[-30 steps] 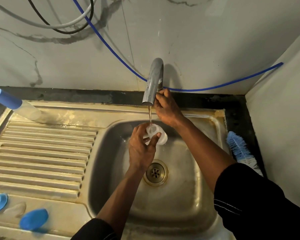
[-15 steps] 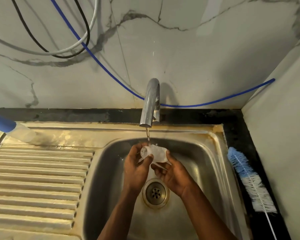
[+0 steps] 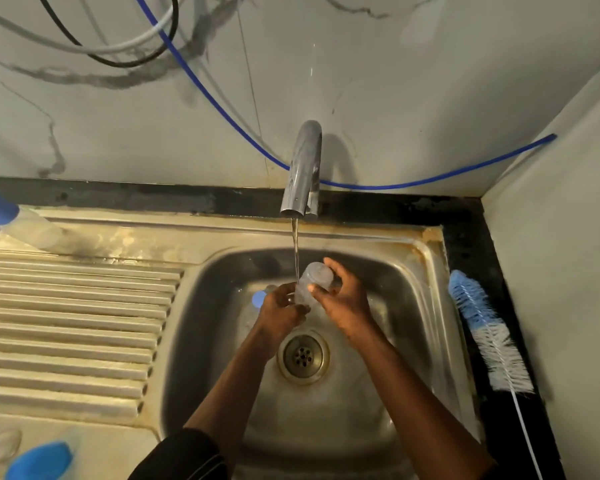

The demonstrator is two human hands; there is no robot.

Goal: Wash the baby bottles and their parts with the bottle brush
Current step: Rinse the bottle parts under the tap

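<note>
Two hands, left [image 3: 279,311] and right [image 3: 343,306], grip one clear bottle [image 3: 315,276] under one tap [image 3: 302,168].

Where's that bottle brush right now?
In the head view, the bottle brush lies on the dark counter just right of the sink, along the right-hand wall, blue end toward the back.

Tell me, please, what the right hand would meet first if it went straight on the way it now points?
The clear bottle, which the right hand grips under the water stream. Beyond it, probably the left hand, though depth is hard to judge.
</note>
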